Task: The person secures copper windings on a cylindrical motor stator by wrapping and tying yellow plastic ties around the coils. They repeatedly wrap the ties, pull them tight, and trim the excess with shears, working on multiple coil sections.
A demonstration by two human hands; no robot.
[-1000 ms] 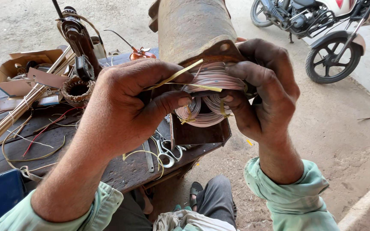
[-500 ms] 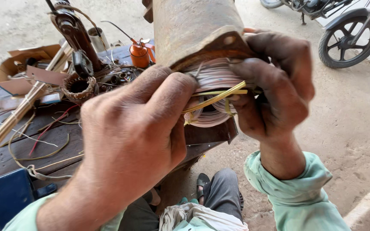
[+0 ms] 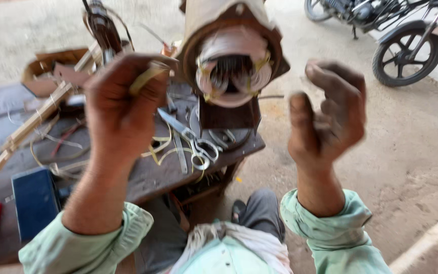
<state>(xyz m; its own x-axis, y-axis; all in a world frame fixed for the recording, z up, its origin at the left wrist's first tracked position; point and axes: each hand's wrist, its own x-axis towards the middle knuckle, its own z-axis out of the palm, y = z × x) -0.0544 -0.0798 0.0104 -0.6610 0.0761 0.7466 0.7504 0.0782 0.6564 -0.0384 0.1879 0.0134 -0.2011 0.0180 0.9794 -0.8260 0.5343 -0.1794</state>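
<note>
Round copper-wound motor stator (image 3: 234,66), rusty casing

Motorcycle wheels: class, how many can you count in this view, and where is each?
2. One wheel is at the top right on the ground; another wheel is partly cut off by the top edge. None seem hidden.

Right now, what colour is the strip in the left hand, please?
Yellow strip, pinched in the left hand; head view.

Both hands (image 3: 122,106) (image 3: 328,119) off motor winding (image 3: 234,68); left pulled yellow strip (image 3: 148,76) away.
</note>
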